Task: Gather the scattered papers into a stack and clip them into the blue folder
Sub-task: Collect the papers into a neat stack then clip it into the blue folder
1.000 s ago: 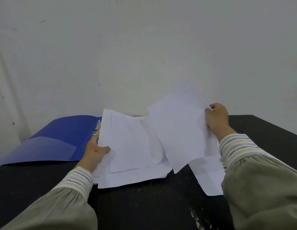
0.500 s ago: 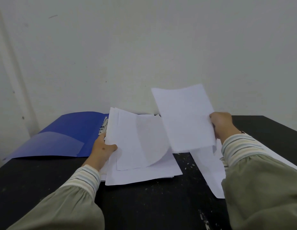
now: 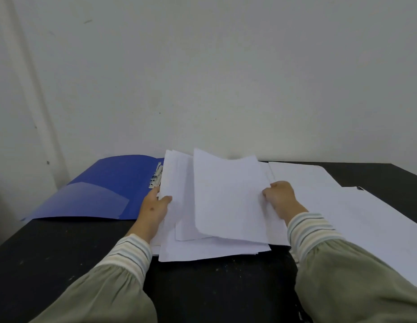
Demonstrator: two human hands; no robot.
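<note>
Head view
Worktop (image 3: 214, 283): black and speckled with pale flecks, running up to a plain pale wall (image 3: 226, 78) at 12 o'clock.
Loose sheets (image 3: 356, 213): white papers lying spread out at 3 o'clock, well out toward the right edge, reaching under the right sleeve (image 3: 356, 283).
Blue folder (image 3: 105, 190): lying open and flat at 9 o'clock, its clear inner pocket (image 3: 93, 201) facing up; the metal clip (image 3: 156, 176) at its spine is showing just beside the left edge of the pile.
Paper stack (image 3: 203, 250): sitting uneven in the middle, partly covering the folder's right half, edges not squared.
Top sheet (image 3: 228, 197): lying askew on the pile, its near corner curling.
Left hand (image 3: 154, 208): gripping the pile's left edge at 9 o'clock, thumb lying on top of the paper, fingers clamped under the sheets and hidden.
Right hand (image 3: 279, 198): holding the top sheet's right edge at 3 o'clock, fingers curled onto the paper.
In the way: the pile is hiding the folder's right half, and the left hand is sitting between clip and stack.
</note>
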